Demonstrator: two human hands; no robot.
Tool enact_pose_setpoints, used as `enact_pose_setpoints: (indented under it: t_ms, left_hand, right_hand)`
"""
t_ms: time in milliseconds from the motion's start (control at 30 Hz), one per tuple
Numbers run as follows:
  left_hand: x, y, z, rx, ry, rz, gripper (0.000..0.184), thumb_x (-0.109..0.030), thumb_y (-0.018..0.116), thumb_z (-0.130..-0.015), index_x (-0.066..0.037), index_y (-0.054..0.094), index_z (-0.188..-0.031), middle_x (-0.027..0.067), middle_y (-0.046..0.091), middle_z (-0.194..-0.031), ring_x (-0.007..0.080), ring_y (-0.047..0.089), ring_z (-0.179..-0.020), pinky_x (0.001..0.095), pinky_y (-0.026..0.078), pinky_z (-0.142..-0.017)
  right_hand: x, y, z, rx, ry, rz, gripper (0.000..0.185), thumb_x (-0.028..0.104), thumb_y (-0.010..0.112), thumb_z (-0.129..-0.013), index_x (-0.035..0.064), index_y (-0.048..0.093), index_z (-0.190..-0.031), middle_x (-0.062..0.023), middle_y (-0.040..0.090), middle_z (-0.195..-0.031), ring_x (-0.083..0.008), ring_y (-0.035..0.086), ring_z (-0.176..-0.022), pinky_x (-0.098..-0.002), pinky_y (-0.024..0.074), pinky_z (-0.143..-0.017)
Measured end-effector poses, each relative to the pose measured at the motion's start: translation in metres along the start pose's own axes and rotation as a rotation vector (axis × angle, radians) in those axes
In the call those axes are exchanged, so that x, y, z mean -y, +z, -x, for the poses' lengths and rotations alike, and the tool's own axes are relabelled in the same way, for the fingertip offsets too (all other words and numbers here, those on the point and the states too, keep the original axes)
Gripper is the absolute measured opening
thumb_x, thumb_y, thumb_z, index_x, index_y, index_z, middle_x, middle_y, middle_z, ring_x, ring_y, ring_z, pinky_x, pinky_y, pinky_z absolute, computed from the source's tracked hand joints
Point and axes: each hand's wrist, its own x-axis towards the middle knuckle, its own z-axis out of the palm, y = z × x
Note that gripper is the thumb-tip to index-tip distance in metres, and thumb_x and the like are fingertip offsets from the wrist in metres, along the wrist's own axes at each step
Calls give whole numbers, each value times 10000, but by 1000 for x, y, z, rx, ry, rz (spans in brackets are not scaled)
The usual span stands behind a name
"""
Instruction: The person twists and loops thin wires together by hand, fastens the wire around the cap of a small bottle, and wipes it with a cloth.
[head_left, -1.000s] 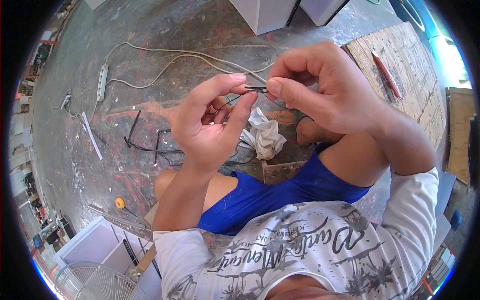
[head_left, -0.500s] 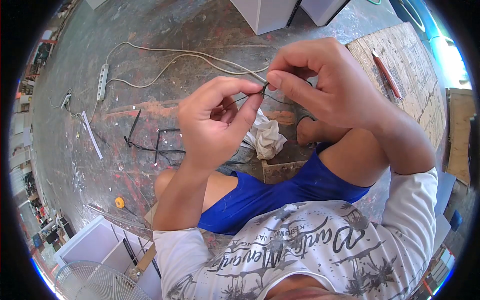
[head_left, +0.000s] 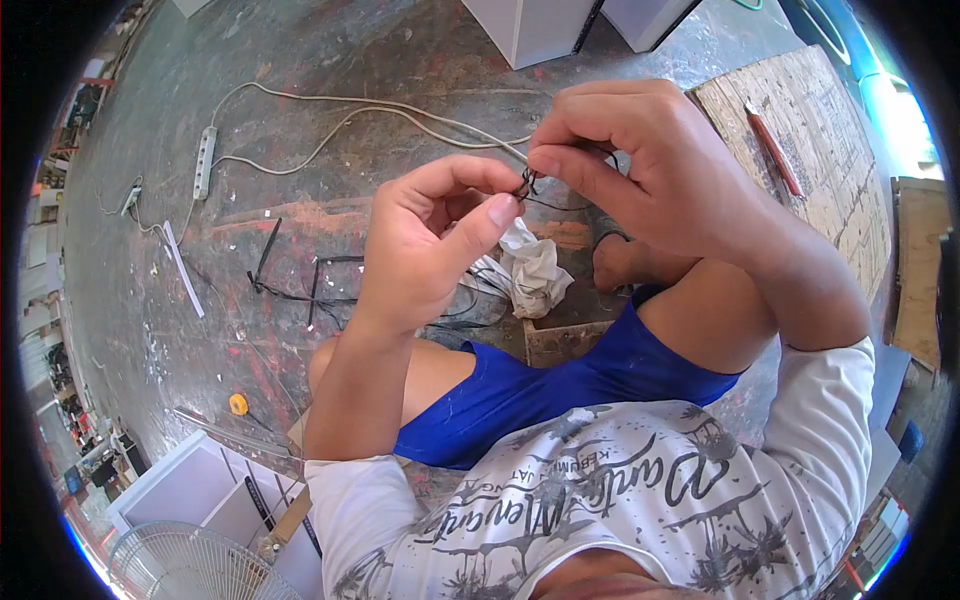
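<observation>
A thin dark cord (head_left: 527, 183), bunched into small loops or a knot, sits between my two hands in front of me. My left hand (head_left: 425, 235) pinches its lower side with thumb and index finger. The thumb and fingertips of my right hand (head_left: 635, 165) close on the cord's upper side. A thin loose length trails from the knot below my right hand. Whether the cord is wire or string I cannot tell. Under my hands, a crumpled white cloth or plastic sheet (head_left: 538, 278) lies on the floor by my foot.
Black straps (head_left: 315, 292) lie tangled at left. Beyond them are a white power strip (head_left: 205, 165) and its cable. A yellow tape measure (head_left: 238, 404) rests near a fan (head_left: 190, 560). On the right, a worn wooden board (head_left: 745, 85) bears a reddish-brown tool (head_left: 775, 150). White cabinets (head_left: 530, 30) stand ahead.
My left hand has shifted slightly right, its thumb now flatter on the cord. The cord's knot has loosened into more visible loops. My right hand has moved slightly left and down.
</observation>
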Motion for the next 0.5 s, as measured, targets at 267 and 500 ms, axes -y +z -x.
enact_pose_setpoints:
  t_ms: [267,500]
  left_hand:
    - [0,-2,-1,64,13,100,142,-60,695,-968,14,706,-1088,29,693,-1039,79,635,-915,245,509,-822]
    - [0,6,-3,-5,247,-114,97,-4,681,-958,-3,707,-1051,6,658,-991,16,535,-768,180,398,-651]
  right_hand:
    - [0,-1,-2,68,-41,-94,148,117,695,-926,-27,687,-959,-193,672,-827,-389,644,-756,-436,504,-664]
    - [10,-4,3,226,283,-424,200,162,634,-994,-30,692,-997,-140,657,-758,-232,672,-700,-372,516,-644]
